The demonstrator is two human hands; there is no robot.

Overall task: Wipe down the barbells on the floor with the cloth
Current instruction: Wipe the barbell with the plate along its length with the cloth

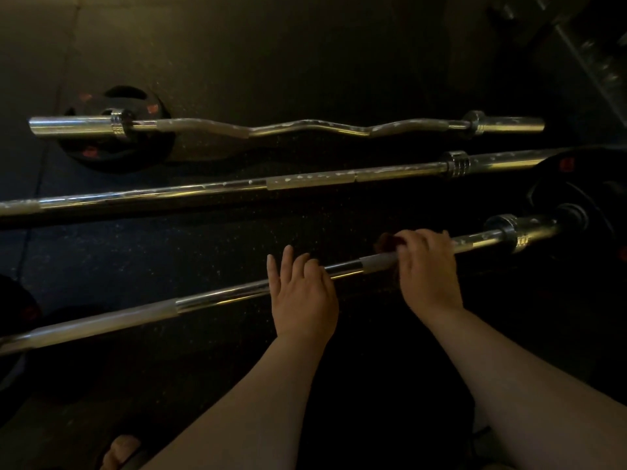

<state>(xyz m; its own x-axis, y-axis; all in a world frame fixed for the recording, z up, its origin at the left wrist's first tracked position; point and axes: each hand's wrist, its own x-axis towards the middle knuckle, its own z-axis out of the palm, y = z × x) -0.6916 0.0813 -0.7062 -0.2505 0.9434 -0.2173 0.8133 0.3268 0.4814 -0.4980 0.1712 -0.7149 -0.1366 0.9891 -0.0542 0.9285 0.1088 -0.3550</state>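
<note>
Nearest barbell point(220, 296) lies on the floor point(203, 245). Right hand point(429, 266): grip clenched round a dark cloth point(385, 241) wrapped over the shaft, likely so the wipe reaches all round it. Left hand point(302, 296): fingers straight across the bar, grasping nothing, apparently stopping it from rolling. Middle barbell point(305, 181) and curl bar point(305, 125) lie beyond, flecked white.

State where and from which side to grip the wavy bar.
Take the wavy bar by the two slanted bends either side of its middle, from above: it lies flat on the floor, top open, and even spacing should balance it.
</note>
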